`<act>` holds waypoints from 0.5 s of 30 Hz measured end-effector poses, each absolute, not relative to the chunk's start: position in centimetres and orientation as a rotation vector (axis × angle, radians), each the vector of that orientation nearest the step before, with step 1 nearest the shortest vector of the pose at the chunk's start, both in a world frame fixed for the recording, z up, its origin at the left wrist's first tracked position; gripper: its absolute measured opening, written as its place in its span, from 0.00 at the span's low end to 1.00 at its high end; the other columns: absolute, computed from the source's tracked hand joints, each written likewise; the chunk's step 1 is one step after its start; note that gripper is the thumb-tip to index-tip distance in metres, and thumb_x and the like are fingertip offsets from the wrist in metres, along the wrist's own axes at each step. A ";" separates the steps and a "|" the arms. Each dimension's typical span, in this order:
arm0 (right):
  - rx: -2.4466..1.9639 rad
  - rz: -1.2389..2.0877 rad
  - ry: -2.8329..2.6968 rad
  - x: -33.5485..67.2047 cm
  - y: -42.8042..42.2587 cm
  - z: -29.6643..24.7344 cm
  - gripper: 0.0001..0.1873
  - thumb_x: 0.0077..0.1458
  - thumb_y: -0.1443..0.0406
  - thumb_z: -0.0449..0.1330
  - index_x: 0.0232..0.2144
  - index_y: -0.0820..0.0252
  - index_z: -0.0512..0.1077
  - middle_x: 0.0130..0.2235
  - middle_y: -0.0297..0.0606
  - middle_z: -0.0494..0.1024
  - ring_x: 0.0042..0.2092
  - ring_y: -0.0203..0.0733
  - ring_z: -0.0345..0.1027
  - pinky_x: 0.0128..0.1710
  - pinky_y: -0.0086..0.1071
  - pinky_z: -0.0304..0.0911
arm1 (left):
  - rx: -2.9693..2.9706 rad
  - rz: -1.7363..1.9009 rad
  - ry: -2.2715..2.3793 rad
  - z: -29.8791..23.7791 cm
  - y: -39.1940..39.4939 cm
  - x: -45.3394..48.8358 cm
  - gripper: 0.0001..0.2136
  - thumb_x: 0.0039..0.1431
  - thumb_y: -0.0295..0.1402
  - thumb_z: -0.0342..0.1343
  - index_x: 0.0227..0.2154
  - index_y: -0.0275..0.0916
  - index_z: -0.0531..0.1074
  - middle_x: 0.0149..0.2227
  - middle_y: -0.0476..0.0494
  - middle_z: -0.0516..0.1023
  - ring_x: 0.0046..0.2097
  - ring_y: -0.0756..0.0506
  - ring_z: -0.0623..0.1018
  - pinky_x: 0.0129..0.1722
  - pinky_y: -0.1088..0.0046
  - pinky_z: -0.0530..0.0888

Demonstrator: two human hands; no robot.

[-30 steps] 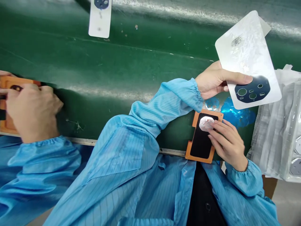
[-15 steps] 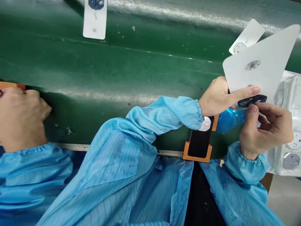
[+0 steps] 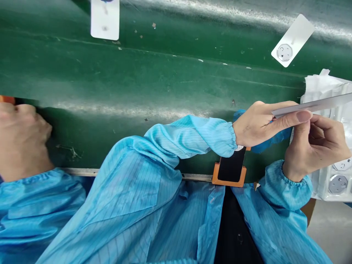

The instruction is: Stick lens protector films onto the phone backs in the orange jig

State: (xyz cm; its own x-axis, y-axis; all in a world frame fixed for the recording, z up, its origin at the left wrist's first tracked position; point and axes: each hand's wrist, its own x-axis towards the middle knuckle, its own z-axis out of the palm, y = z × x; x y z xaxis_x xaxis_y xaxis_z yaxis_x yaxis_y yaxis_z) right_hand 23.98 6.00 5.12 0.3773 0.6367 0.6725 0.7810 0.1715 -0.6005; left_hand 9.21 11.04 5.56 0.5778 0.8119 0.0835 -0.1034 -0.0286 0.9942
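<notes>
My left hand [image 3: 261, 123] is closed on a white backing sheet [image 3: 316, 105], which shows edge-on and nearly level. My right hand [image 3: 316, 146] is curled just under the sheet's near edge, thumb up against it; what its fingers pinch is hidden. Below my left wrist an orange jig [image 3: 216, 176] holds a black panel [image 3: 232, 167] at the belt's near edge. Crumpled blue film [image 3: 275, 137] lies under my left fingers.
A green conveyor belt [image 3: 151, 80] carries a white strip [image 3: 104, 22] at the far left and another [image 3: 293, 40] at the far right. A clear tray of round silver parts [image 3: 338, 183] sits at right. A co-worker's hand [image 3: 22, 139] rests at left.
My right hand left the silver disc on the black panel and rose to the sheet. The sheet tipped from facing me to edge-on, hiding its dark sticker.
</notes>
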 end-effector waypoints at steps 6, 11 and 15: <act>-1.514 -0.156 -1.350 24.0 6.1 5.2 0.09 0.58 0.60 0.68 0.31 0.61 0.79 0.30 0.33 0.78 0.33 0.39 0.75 0.30 0.34 0.69 | 1.412 0.824 0.610 6.3 11.0 8.9 0.17 0.74 0.45 0.49 0.51 0.46 0.79 0.47 0.52 0.82 0.55 0.40 0.80 0.53 0.64 0.80; -1.481 -0.160 -1.340 24.1 6.2 5.0 0.08 0.58 0.62 0.68 0.31 0.62 0.79 0.30 0.33 0.77 0.32 0.37 0.74 0.30 0.33 0.68 | 1.373 0.795 0.642 6.6 10.9 8.9 0.15 0.74 0.43 0.51 0.52 0.47 0.79 0.46 0.53 0.83 0.56 0.39 0.79 0.54 0.65 0.79; -1.483 -0.149 -1.311 24.1 6.2 5.0 0.10 0.56 0.60 0.70 0.30 0.61 0.79 0.29 0.34 0.77 0.31 0.37 0.73 0.30 0.34 0.69 | 1.338 0.817 0.618 6.3 10.9 9.1 0.14 0.73 0.42 0.52 0.52 0.47 0.80 0.45 0.53 0.83 0.56 0.39 0.80 0.54 0.65 0.79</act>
